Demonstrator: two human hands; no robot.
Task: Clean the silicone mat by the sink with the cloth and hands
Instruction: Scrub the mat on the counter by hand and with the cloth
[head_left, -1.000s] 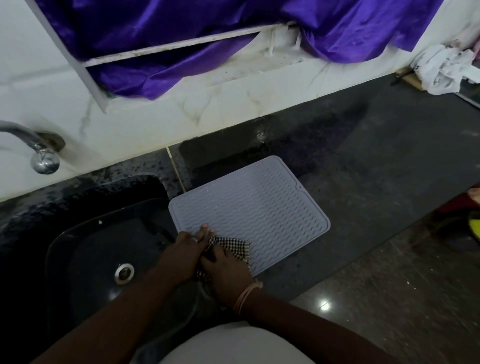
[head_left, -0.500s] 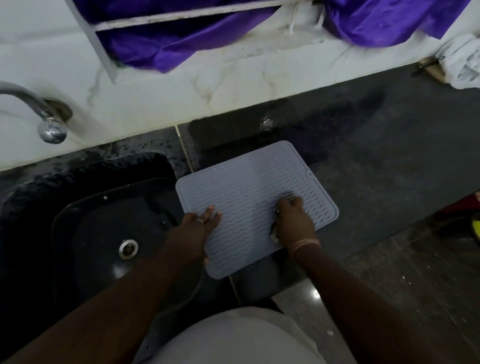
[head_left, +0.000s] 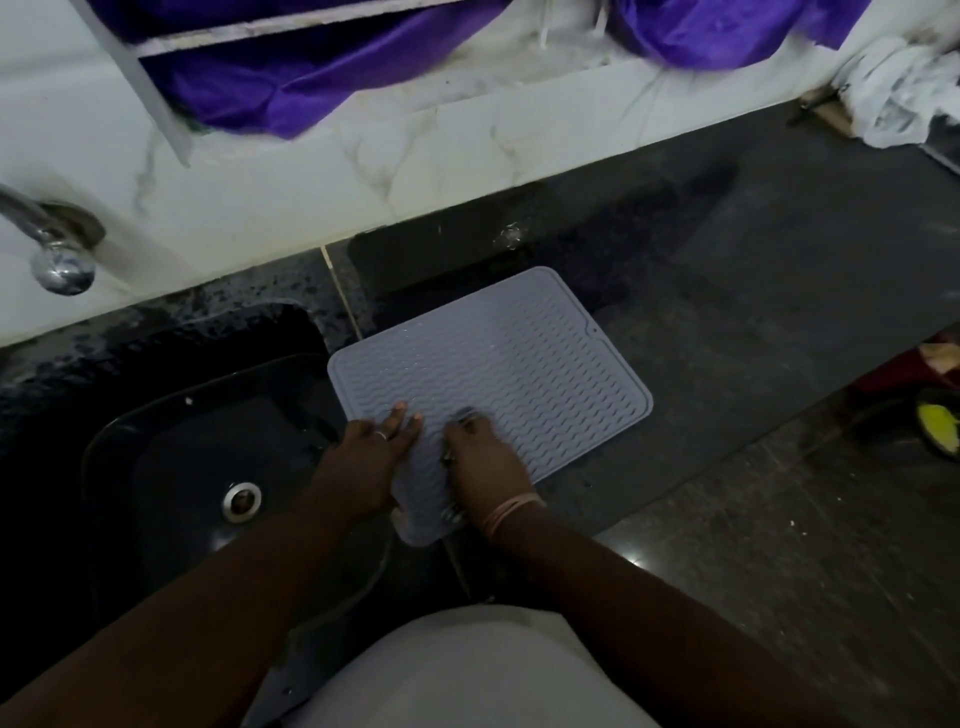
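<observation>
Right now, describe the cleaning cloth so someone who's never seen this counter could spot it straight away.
Start at the black sink; right of it a pale grey silicone mat lies on the dark counter. The cloth is bunched under the right hand on the mat's near part, only checked edges peeking out, unlike the white rag far right.

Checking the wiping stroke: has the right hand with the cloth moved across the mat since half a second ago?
Yes. The right hand has slid left along the silicone mat, away from its right edge and close beside the left hand.
</observation>
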